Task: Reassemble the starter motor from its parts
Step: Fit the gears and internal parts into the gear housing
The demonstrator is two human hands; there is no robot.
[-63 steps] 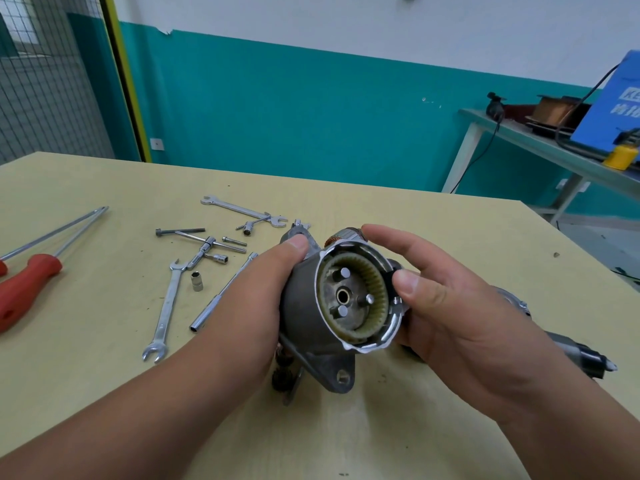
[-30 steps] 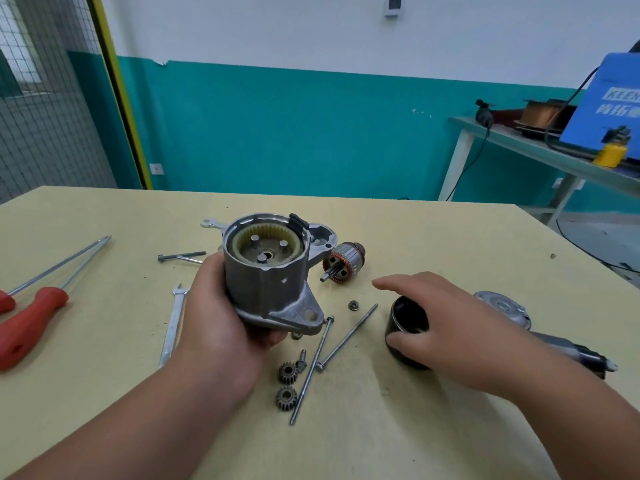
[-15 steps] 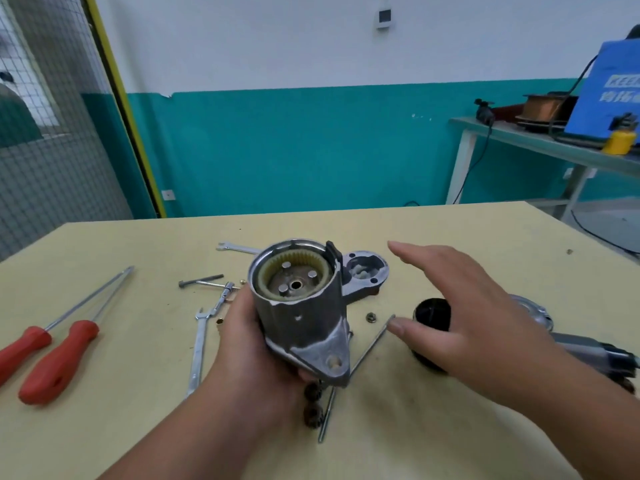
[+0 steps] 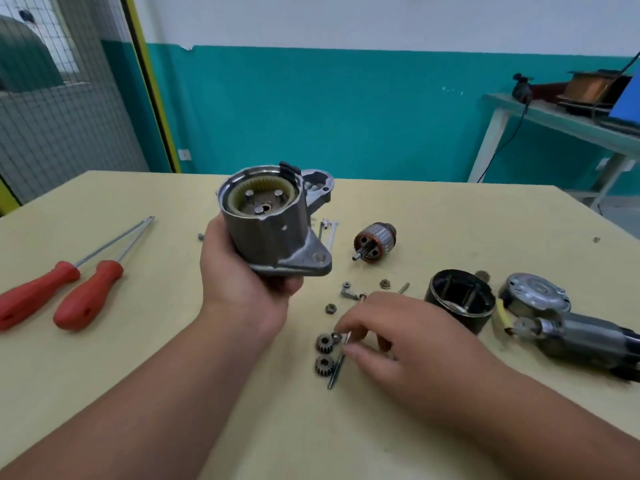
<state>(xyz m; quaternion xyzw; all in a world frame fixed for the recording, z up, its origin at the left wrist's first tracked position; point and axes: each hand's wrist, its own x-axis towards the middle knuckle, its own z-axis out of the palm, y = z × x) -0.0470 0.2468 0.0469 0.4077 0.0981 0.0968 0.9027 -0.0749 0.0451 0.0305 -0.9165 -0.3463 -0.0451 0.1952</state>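
On the yellow workbench (image 4: 138,358) by a teal wall (image 4: 329,109), the left hand (image 4: 239,282) grips the drive housing (image 4: 266,233) aloft. The right hand (image 4: 408,344), open above the table before, now curls beside the planetary gears (image 4: 324,342); whether it holds anything is unclear.

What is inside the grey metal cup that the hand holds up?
Inside the housing, held by the left hand, a pale toothed ring lines the wall. Three short pegs stand around a middle hole. Anything below that plate is hidden.
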